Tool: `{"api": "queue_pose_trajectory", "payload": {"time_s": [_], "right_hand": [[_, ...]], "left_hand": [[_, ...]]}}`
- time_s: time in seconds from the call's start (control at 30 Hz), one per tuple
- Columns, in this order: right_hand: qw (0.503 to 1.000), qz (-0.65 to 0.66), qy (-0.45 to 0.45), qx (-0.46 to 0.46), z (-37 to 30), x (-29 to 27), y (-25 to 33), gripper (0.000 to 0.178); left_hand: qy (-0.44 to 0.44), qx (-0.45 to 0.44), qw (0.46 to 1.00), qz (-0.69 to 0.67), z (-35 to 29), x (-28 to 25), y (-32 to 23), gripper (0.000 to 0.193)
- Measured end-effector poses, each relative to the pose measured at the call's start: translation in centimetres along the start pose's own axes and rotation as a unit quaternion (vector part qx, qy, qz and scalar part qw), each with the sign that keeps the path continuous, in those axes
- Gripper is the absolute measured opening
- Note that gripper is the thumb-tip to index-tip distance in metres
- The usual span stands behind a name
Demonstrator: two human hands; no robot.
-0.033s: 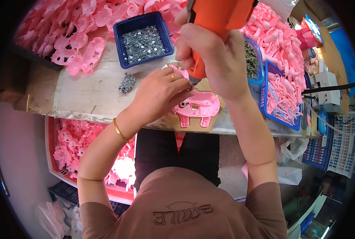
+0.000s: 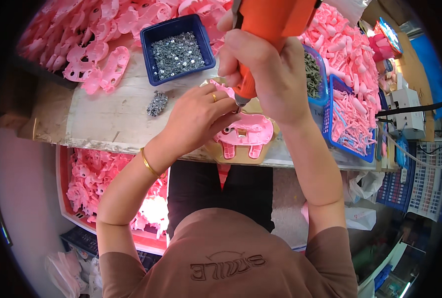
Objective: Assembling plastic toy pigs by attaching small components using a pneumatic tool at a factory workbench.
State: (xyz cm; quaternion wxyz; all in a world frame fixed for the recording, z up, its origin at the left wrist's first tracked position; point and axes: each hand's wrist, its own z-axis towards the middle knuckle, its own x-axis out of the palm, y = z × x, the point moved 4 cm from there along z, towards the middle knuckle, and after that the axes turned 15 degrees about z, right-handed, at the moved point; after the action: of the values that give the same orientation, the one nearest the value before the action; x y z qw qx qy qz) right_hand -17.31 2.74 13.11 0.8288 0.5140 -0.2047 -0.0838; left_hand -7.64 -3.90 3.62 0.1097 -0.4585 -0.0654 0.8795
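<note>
My right hand (image 2: pixel 270 69) grips an orange power screwdriver (image 2: pixel 275 20), held tip down over the table. Its metal tip (image 2: pixel 240 101) meets a pink plastic shell (image 2: pixel 250 130) that lies in a tan holding block (image 2: pixel 228 158) by the table's front edge. My left hand (image 2: pixel 196 115) rests over the left side of the shell, fingers bent together right beside the tip. Whatever those fingertips pinch is hidden. A small heap of screws (image 2: pixel 157 103) lies left of that hand. Behind it is a dark blue tray (image 2: pixel 153 74) of screws.
Pink shells (image 2: pixel 97 67) pile up at the back left. On the right stand a light blue bin (image 2: pixel 320 107) of dark small parts and a blue basket (image 2: pixel 329 126) of thin pink pieces. Below the table, a red crate (image 2: pixel 64 198) holds more pink parts.
</note>
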Motion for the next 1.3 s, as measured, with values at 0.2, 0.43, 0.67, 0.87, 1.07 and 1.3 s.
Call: {"api": "queue_pose_trajectory", "payload": {"time_s": [0.2, 0.43, 0.67, 0.87, 1.07, 1.3], "right_hand": [[0.995, 0.101, -0.015, 0.02, -0.6, -0.7, -0.5, 0.022], [0.999, 0.014, -0.024, 0.046, -2.4, -1.1, 0.2, 0.021], [0.995, -0.02, -0.094, 0.02, -5.1, -5.0, -1.5, 0.021], [0.993, 0.012, -0.115, 0.035, -5.3, -5.4, -2.5, 0.018], [0.993, -0.016, -0.12, 0.01, -5.9, -5.4, -3.0, 0.013], [0.995, 0.013, -0.101, -0.006, -5.7, -5.0, -3.2, 0.018]], "left_hand": [[0.005, -0.025, 0.997, -0.066, -0.5, 0.3, -1.2, 0.014], [0.056, -0.044, 0.997, -0.029, -0.7, 0.1, -2.7, 0.029], [0.077, -0.017, 0.996, 0.039, -1.1, 1.4, -3.5, 0.043], [0.095, -0.012, 0.993, 0.068, -1.5, 2.3, -3.6, 0.037], [0.095, -0.017, 0.993, 0.073, -1.8, 2.6, -3.8, 0.029], [0.095, -0.026, 0.993, 0.062, -1.7, 2.6, -3.8, 0.029]]}}
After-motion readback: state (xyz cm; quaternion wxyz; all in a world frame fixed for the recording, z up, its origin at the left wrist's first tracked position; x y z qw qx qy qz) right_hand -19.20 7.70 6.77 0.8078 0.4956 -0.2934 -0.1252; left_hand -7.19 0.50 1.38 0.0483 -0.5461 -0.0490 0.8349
